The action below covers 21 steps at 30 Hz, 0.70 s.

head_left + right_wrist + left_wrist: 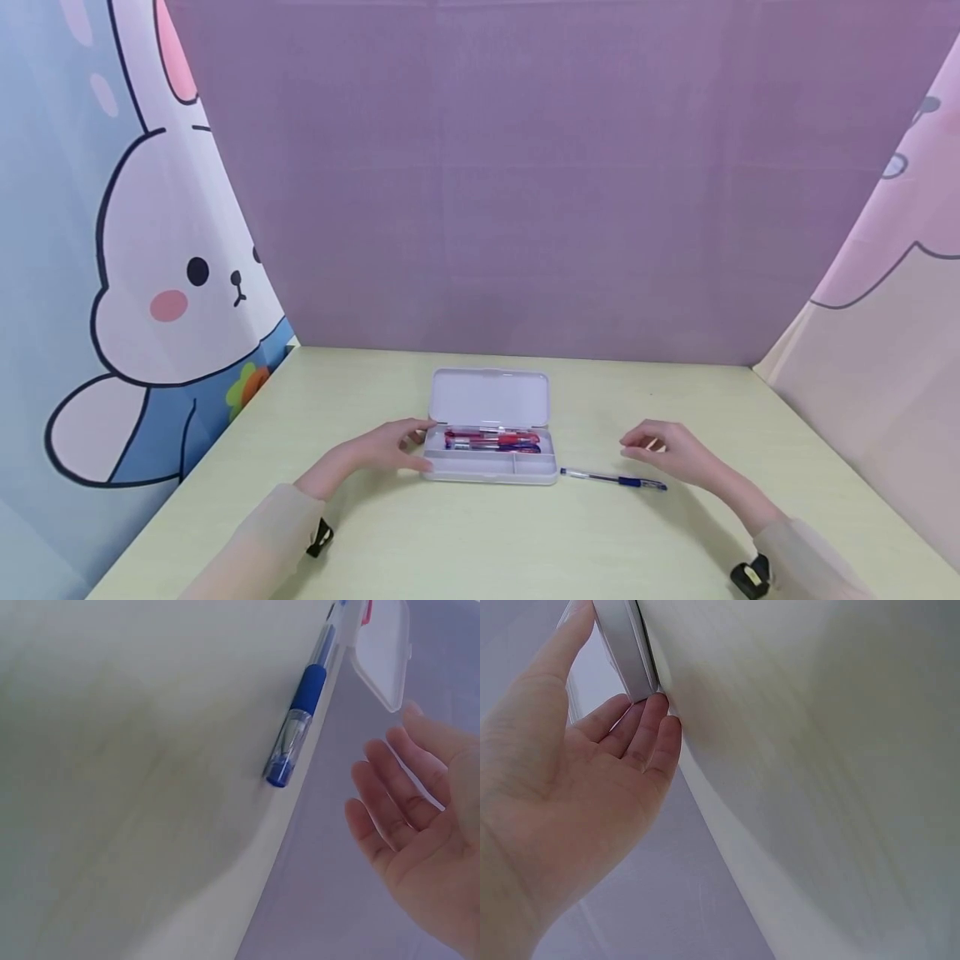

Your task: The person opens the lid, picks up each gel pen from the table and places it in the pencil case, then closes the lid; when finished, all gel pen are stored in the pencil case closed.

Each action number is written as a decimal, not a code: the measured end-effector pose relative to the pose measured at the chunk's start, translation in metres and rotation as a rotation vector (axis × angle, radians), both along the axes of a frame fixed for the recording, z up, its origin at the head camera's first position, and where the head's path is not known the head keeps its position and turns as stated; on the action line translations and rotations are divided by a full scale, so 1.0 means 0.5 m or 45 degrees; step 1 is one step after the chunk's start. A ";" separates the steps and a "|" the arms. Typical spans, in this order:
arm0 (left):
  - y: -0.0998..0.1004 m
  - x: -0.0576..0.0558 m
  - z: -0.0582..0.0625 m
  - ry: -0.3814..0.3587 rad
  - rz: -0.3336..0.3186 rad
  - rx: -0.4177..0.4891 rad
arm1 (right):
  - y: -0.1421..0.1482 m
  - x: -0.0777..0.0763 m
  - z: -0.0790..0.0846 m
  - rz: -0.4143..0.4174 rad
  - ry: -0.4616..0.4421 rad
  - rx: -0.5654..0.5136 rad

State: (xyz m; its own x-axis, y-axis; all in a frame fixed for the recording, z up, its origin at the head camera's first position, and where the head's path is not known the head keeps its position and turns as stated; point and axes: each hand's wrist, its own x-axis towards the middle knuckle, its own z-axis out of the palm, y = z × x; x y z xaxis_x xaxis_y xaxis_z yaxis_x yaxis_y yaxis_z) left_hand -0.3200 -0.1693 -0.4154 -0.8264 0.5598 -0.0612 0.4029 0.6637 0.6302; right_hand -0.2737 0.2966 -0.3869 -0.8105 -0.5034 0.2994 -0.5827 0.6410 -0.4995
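Note:
A white plastic pencil case (491,478) lies on the table with its lid (491,398) tipped back. In its long rear compartment are several pens, among them a red pen (517,437) and a blue pen (531,448). My left hand (385,447) holds the case's left end, thumb by the front corner and fingers farther back. A clear pen with a blue grip (628,481) lies on the table just right of the case. Above and behind that pen hovers my right hand (678,454), holding nothing, its fingers loosely bent in the right wrist view.
The case's front row has a divider between a long and a short compartment. The pale wooden table (450,542) meets a purple cloth backdrop (510,183) behind. A rabbit-print curtain (180,333) hangs at left, a pink and cream one (885,358) at right.

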 end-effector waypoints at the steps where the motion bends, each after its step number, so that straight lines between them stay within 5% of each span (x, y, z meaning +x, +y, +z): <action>1: 0.000 0.000 0.000 -0.001 0.002 -0.001 | 0.003 0.000 -0.002 0.000 -0.014 0.002; 21: 0.002 -0.001 -0.002 -0.015 0.021 -0.007 | 0.041 0.006 -0.028 0.055 -0.255 0.069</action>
State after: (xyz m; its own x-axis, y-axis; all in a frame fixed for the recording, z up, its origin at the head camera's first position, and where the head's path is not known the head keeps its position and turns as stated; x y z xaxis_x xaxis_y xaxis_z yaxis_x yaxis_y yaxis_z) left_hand -0.3208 -0.1685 -0.4162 -0.8346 0.5459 -0.0739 0.3846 0.6734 0.6314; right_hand -0.2708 0.3171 -0.4011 -0.8282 -0.5503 0.1061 -0.5031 0.6466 -0.5734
